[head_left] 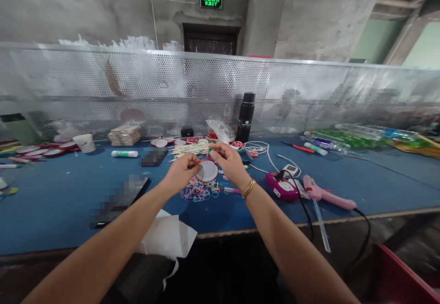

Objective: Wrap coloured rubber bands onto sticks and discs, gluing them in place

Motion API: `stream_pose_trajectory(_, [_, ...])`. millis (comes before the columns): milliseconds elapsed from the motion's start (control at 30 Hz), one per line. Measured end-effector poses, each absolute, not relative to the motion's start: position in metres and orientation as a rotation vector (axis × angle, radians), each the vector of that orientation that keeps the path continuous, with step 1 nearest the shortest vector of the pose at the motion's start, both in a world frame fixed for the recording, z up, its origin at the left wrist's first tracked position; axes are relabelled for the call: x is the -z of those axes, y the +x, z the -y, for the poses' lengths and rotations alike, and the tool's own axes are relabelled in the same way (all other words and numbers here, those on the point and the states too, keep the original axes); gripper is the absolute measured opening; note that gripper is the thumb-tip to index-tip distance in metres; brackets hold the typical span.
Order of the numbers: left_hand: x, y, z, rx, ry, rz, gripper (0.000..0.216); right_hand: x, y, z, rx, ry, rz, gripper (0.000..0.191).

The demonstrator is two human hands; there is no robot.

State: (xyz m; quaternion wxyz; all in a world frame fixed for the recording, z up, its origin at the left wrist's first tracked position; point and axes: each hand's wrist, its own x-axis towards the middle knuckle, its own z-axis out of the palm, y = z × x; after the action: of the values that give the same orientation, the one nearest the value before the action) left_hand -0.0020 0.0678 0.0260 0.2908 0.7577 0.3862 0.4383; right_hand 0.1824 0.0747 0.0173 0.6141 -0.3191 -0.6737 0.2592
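A small white disc with a red rim (pixel 207 171) is up in front of me, over the blue table. Fingers of my left hand (pixel 183 169) are closed on its left edge. My right hand (pixel 228 163) pinches at the disc's top edge, where a small green bit shows between thumb and fingers; exactly what it grips there is partly hidden. Just below the disc lies a pile of colourful small rubber bands (pixel 197 191). Behind my hands are pale wooden sticks (pixel 190 150) and more red-rimmed discs (pixel 160 142).
To the right lie a pink glue gun (pixel 326 196), a purple power socket (pixel 282 187) and cables. A black bottle (pixel 245 117) stands by the perforated metal screen (pixel 154 84). At left are a phone-like black device (pixel 125 201), a glue stick (pixel 124 154) and a white cup (pixel 84 143).
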Motion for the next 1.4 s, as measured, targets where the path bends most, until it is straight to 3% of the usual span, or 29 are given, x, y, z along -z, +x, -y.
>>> stream_pose_trajectory(200, [-0.027, -0.003, -0.068, -1.202, 1.921, -1.03, 0.018, -0.012, 0.177, -0.073, -0.663, -0.775, 1.592, 0.051])
stream_pose_trajectory(567, [-0.022, -0.002, -0.071, -1.209, 1.912, -1.058, 0.021, -0.004, 0.166, -0.076, -0.503, -0.839, 1.607, 0.043])
stream_pose_trajectory(1067, [-0.024, 0.002, -0.063, -1.206, 1.784, -1.041, 0.02, -0.001, 0.167, -0.078, -0.677, -0.915, 1.532, 0.042])
stream_pose_trajectory(1400, [-0.027, 0.007, -0.056, -1.145, 1.882, -1.079, 0.044, -0.002, 0.166, -0.076, -0.698, -0.921, 1.525, 0.042])
